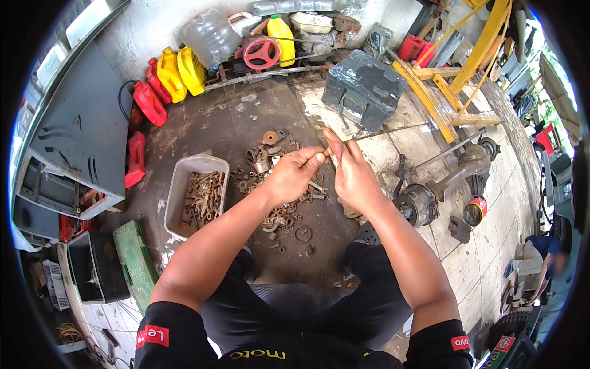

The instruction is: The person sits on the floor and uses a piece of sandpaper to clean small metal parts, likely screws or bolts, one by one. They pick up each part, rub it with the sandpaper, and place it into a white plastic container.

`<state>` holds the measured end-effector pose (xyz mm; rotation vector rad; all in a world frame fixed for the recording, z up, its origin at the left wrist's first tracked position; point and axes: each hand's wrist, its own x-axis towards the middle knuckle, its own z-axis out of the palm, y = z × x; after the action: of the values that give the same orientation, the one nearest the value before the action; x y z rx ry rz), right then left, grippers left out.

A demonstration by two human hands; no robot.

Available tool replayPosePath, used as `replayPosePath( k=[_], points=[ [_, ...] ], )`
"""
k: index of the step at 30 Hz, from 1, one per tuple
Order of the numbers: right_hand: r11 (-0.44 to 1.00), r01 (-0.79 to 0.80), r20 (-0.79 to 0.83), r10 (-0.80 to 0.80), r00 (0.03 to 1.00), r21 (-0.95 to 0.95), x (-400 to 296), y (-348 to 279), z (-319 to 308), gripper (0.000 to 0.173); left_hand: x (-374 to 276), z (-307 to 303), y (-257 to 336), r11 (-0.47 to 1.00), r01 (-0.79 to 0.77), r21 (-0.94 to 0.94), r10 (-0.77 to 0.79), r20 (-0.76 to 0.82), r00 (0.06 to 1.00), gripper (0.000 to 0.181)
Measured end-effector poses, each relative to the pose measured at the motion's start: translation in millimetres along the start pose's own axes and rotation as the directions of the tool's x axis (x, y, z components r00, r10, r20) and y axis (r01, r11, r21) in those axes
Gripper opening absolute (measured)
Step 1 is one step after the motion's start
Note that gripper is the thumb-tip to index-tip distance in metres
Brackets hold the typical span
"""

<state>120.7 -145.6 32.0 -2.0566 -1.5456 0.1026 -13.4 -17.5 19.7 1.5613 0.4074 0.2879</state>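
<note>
My left hand (297,174) pinches one end of a small rusty metal piece, perhaps a bolt (328,151), between thumb and fingers. My right hand (354,175) is at the piece's other end, its fingers partly round it; how firmly it grips is hard to tell. Below both hands, a heap of rusty nuts, bolts and washers (281,217) is spread on the dark floor, partly hidden by my left hand. A grey plastic bin (171,203) to the left holds many rusty bolts (203,196). A round rusty part (270,137) lies at the far end of the heap.
Beyond my hands stands a scuffed black toolbox (366,85). A yellow metal frame (426,101) and an axle-like assembly (472,161) are at the right. Yellow (170,76) and red jugs (150,104) line the far left. At the right edge is another person (537,258).
</note>
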Motion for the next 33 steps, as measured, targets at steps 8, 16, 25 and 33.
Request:
replayPosePath(
  k=[8, 16, 25, 33],
  points=[
    [0.997, 0.064, -0.041, -0.061, 0.997, 0.053, -3.7, -11.8, 1.8, 0.068, 0.6, -8.1, -2.4, 0.999, -0.014, -0.047, 0.013, -0.022, 1.0, 0.031],
    [0.975, 0.1, -0.164, -0.067, 0.984, 0.201, -0.1, -5.7, -0.9, 0.073, 2.0, -12.4, -8.4, 0.995, 0.014, 0.104, -0.003, -0.098, 0.995, 0.034],
    [0.999, -0.032, -0.06, 0.032, 0.998, 0.015, -3.7, 3.6, -6.1, 0.072, -6.6, -11.2, 12.0, 0.685, -0.038, 0.727, 0.315, -0.249, 0.916, 0.026],
    [0.988, 0.013, 0.016, -0.011, 1.0, -0.151, -5.4, -7.1, 9.0, 0.069, -6.6, -6.2, 8.8, 0.61, -0.104, 0.785, 0.35, -0.149, 0.925, 0.023]
  ],
)
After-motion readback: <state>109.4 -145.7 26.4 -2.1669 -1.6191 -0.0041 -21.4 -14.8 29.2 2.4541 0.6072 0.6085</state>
